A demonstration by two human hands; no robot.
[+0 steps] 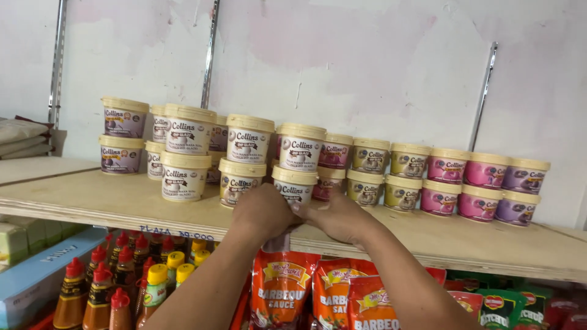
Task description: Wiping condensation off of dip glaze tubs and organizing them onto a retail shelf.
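My left hand (263, 211) and my right hand (339, 217) meet at the front edge of a wooden shelf (92, 205), fingers curled and fingertips touching each other. They sit just below a stack of two small cream-lidded tubs (296, 171), close to the lower tub. Whether the fingers pinch anything is hidden. More tubs of the same kind, stacked two high, run along the shelf: white-and-brown ones (183, 159) to the left, pink and purple ones (483, 186) to the right.
Below the shelf stand orange sauce pouches (281, 287), red-capped and yellow-capped bottles (101, 293), green pouches (498, 308) and a blue box (30, 275). Folded sacks (21, 137) lie at the far left. Metal rails (211, 55) run up the pale wall.
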